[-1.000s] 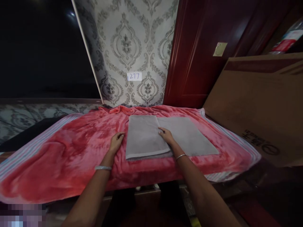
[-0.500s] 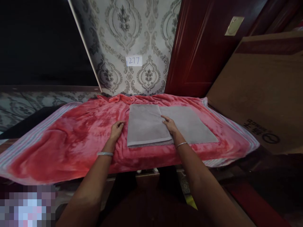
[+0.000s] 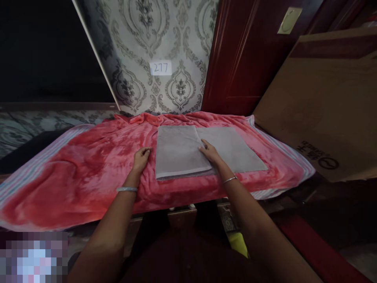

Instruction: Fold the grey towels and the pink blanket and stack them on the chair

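A grey towel (image 3: 179, 151) lies on a pink-red plush blanket (image 3: 97, 169), its left part folded over into a double layer. The single layer stretches out to the right. My right hand (image 3: 210, 151) rests at the free edge of the folded part, its thumb and fingers apart and touching the cloth. Just left of the towel, a small gap away from it, my left hand (image 3: 141, 158) is closed with its fingertips drawn together over the blanket. Nothing shows between them.
A large cardboard box (image 3: 330, 110) stands on the right, by a dark red door panel (image 3: 235, 59). A black screen (image 3: 50, 55) takes up the back left. On the patterned wall is a paper label (image 3: 160, 67) reading 277. The blanket hangs over the front edge.
The whole view has shifted slightly, so everything sits a little further left and higher. The towel's fold looks the same, and both hands stay near its edges.
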A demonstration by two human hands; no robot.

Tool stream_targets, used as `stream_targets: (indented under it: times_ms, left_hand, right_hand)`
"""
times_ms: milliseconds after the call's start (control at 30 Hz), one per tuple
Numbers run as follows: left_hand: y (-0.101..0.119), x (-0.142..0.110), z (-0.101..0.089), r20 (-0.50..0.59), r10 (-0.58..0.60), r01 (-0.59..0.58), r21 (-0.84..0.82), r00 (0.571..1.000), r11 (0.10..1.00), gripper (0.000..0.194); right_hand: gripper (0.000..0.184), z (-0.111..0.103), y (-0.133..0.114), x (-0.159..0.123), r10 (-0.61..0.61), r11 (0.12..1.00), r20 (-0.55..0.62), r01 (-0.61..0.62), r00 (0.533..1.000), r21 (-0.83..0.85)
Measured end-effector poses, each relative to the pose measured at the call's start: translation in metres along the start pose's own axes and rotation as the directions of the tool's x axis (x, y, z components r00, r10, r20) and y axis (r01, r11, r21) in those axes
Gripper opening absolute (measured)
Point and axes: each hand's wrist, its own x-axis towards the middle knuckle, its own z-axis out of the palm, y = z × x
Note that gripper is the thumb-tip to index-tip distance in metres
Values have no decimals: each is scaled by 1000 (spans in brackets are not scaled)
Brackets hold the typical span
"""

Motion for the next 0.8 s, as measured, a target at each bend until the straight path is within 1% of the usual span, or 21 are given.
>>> stream_targets:
  times_ms: [100, 200, 300, 533, 633, 800]
  left_hand:
    - [-2, 2, 1, -1, 0, 0, -10, 1000, 1000, 26]
    - [-2, 2, 2, 3, -1, 1, -14, 1000, 1000, 26]
    - [-2, 0, 2, -2, 6, -6, -15, 1000, 1000, 27]
    - [-2, -1, 2, -2, -6, 6, -10, 1000, 1000, 26]
    - [-4, 0, 2, 2, 7, -7, 1, 1000, 1000, 25]
    - [-5, 1, 3, -8, 15, -15, 21, 1000, 1000, 24]
  right_hand:
    - [68, -9, 1, -16, 5, 990, 28, -1, 1000, -141]
    - [60, -14, 6, -29, 24, 982, 50, -14, 998, -186]
    - [54, -16, 11, -35, 47, 986, 60, -37, 997, -162]
    - [53, -17, 11, -38, 54, 996, 104, -47, 993, -73]
    - [51, -19, 11, -41, 47, 998, 116, -41, 992, -54]
    - [49, -26, 11, -46, 18, 1000, 199, -18, 980, -1]
